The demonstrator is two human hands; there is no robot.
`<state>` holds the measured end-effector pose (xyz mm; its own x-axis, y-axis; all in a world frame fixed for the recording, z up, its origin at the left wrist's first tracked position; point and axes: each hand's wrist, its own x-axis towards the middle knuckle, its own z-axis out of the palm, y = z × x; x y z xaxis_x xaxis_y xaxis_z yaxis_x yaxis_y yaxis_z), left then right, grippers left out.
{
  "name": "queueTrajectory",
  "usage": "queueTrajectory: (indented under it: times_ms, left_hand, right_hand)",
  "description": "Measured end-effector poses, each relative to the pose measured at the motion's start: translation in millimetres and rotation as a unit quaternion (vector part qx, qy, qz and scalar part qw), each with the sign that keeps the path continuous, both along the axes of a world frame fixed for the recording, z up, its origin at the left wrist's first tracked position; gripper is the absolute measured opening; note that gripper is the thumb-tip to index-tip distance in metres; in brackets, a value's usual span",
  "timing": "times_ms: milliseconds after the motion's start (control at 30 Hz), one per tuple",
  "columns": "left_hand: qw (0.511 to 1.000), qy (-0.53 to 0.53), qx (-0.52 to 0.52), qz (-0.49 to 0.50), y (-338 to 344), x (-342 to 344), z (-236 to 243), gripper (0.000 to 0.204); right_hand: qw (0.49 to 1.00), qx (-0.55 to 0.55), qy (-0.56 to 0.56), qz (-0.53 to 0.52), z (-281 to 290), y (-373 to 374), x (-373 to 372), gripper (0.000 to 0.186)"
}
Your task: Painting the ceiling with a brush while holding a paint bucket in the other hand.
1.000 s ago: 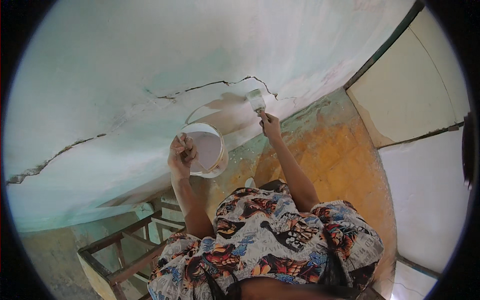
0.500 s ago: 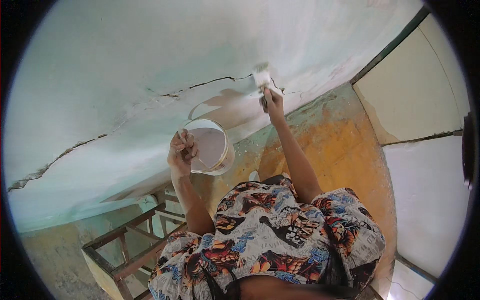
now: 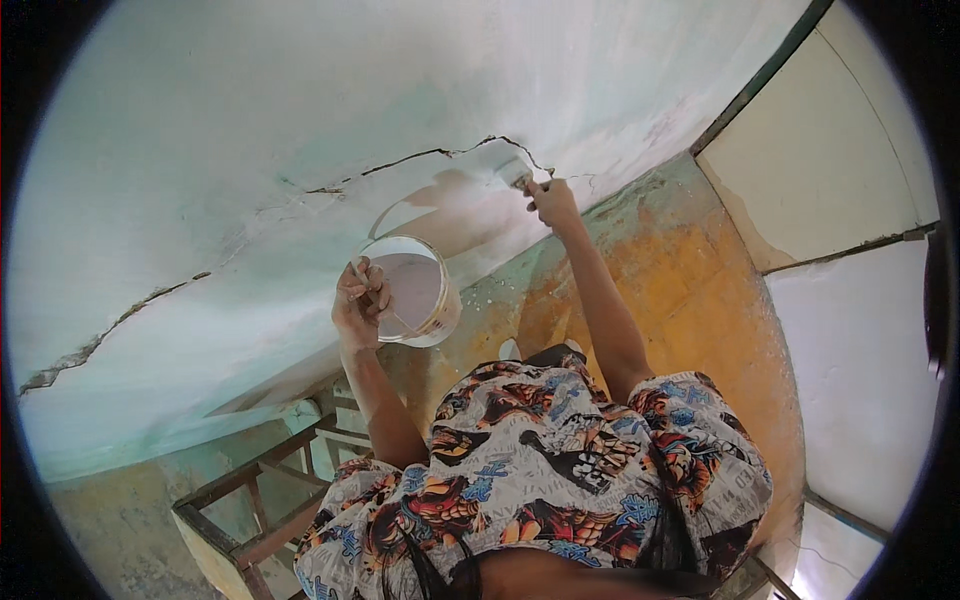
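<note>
Right hand [image 3: 553, 203] grips brush [image 3: 516, 174], bristles beyond fingertips on cracked wall [image 3: 250, 150]; left hand [image 3: 358, 305] clenches pail [image 3: 415, 292] rim, within dipping reach.

— What do the surfaces look like from your end?

— I see a matt plaster wall [image 3: 250, 200], pale green, chalky, split by a rough dark crack [image 3: 440, 153]. At about one o'clock from the bucket the brush [image 3: 515, 172] meets a smoother, duller grey patch.

— And the bucket?

— The bucket [image 3: 425, 300] looks like plastic, white, faintly glossy at the rim, with pale paint inside.

— Anything else?

— At twelve o'clock from the shirt I see a rough, mottled orange surface [image 3: 690, 310]. The shirt [image 3: 540, 480] is printed cloth, soft and matt. At seven o'clock a frame [image 3: 255, 490] looks like worn wood.
</note>
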<state>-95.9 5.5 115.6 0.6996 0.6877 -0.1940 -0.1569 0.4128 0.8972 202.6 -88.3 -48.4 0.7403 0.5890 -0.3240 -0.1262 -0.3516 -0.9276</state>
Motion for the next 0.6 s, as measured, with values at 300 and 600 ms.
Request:
queueTrajectory:
  times_ms: [300, 600]
  left_hand:
    - [1.0, 0.008, 0.009, 0.003, -0.1, 4.1, -1.8, 0.026]
    - [0.999, 0.014, 0.03, 0.015, -14.7, 5.7, 5.0, 0.025]
  right_hand:
    - [0.941, 0.336, -0.015, 0.015, 185.3, -30.4, -12.9, 0.03]
    - [0.977, 0.182, -0.109, -0.034, -90.8, 32.7, -41.9, 0.033]
